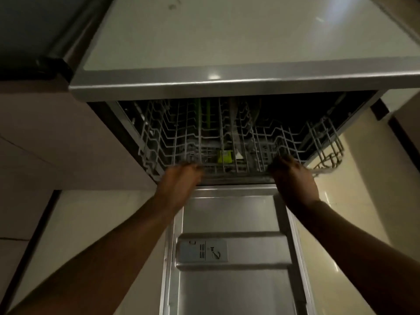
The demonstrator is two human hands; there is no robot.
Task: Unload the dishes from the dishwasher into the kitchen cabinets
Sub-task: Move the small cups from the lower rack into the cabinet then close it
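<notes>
2 hands reach the front edge of the rack (pixel 227 137): the left hand (pixel 179 183) at 7 o'clock of it and the right hand (pixel 293 178) at 5 o'clock, both with fingers curled over the front wire, though blur hides the exact grip. I count 1 rack in view, sitting inside the dishwasher (pixel 227 87) above the lowered door (pixel 229 258), which lies toward 6 o'clock. Dishes are hard to tell; 1 yellow-green item (pixel 223 156) shows near the middle. An uneven pull could skew the rack on its rails and jam it; a sharp tug could rattle whatever sits inside.
</notes>
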